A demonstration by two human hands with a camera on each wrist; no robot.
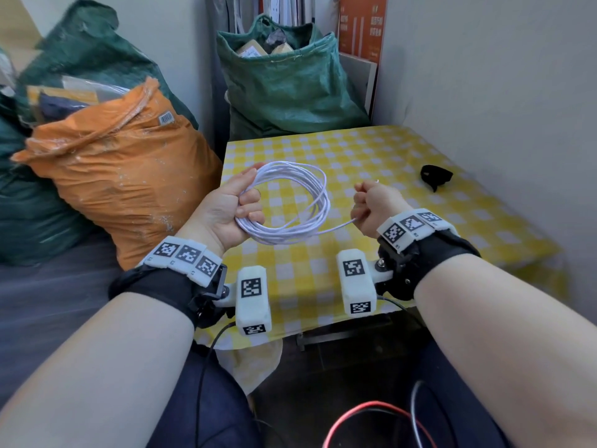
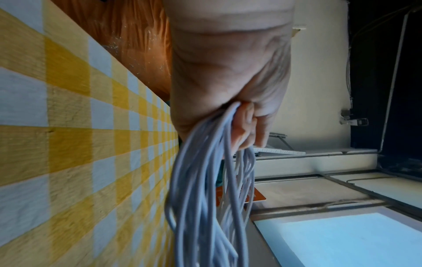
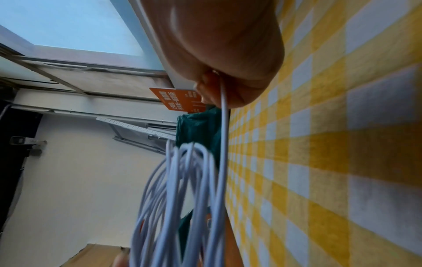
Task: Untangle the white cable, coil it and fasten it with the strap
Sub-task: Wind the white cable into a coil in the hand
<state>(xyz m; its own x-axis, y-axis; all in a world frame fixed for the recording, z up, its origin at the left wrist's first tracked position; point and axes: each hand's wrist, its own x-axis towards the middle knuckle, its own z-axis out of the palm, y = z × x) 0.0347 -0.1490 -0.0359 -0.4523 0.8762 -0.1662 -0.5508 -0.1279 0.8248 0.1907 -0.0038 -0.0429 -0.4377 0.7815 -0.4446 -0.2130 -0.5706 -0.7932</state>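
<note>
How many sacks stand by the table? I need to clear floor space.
4 in the head view: an orange sack left of the table, a green sack behind it, another green sack beyond the table, and one cut off at the left edge. More may be hidden.

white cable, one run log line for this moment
white cable: coiled | left hand: holds coil | right hand: pinches free end | strap: on table, unused

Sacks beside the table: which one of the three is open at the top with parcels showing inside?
The green sack standing behind the table's far edge. The orange sack is gathered shut, and the other green one lies behind it.
</note>
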